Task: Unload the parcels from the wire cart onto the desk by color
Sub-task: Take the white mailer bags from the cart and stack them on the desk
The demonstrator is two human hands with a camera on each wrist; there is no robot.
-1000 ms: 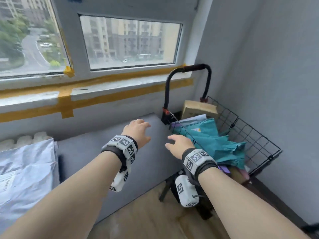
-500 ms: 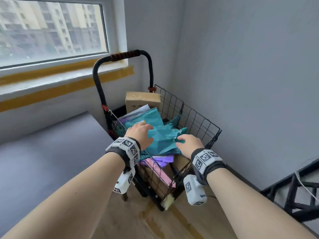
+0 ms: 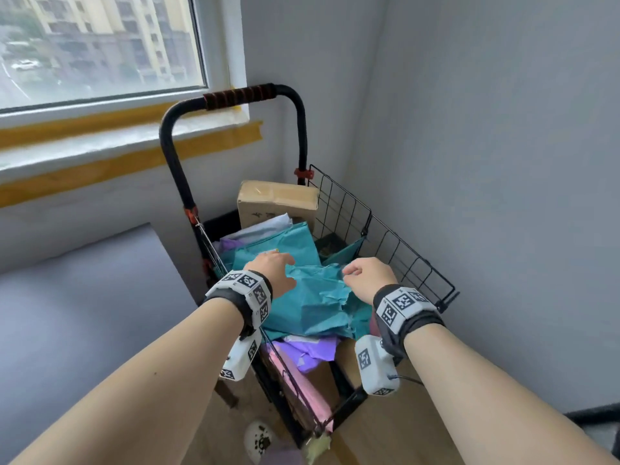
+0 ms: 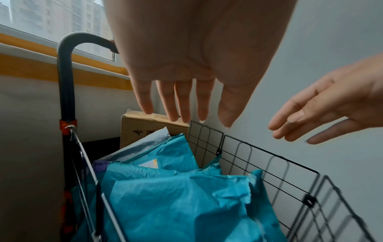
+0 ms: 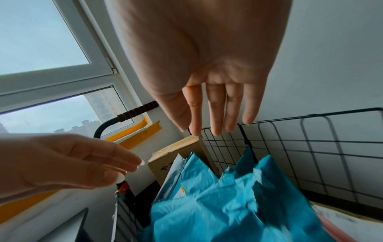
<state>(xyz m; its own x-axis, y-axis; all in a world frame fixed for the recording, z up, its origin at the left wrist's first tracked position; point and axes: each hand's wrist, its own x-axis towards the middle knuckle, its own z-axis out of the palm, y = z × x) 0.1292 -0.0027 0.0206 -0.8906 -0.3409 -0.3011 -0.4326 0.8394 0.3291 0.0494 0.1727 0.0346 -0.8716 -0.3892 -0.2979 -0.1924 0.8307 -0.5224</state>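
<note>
Both hands hang over the cart (image 3: 385, 229) in the room's far right corner, with the desk (image 3: 84, 297) to its left. The left hand (image 3: 271, 268) and right hand (image 3: 367, 273) hover side by side above the teal parcels (image 3: 318, 297) heaped on top, probably so the two can take one crumpled bag from both ends. Both have straight, spread fingers and hold nothing. From the head view the hands seem to rest on the teal plastic; the wrist views show clear air between the fingertips (image 4: 182, 114) and the bags. The head view alone shows the purple parcel (image 3: 308, 350) and pink parcel (image 3: 298, 380) lower down at the near end. A brown box (image 3: 278, 199) stands upright at the far end, against the handle (image 3: 235, 95)
</note>
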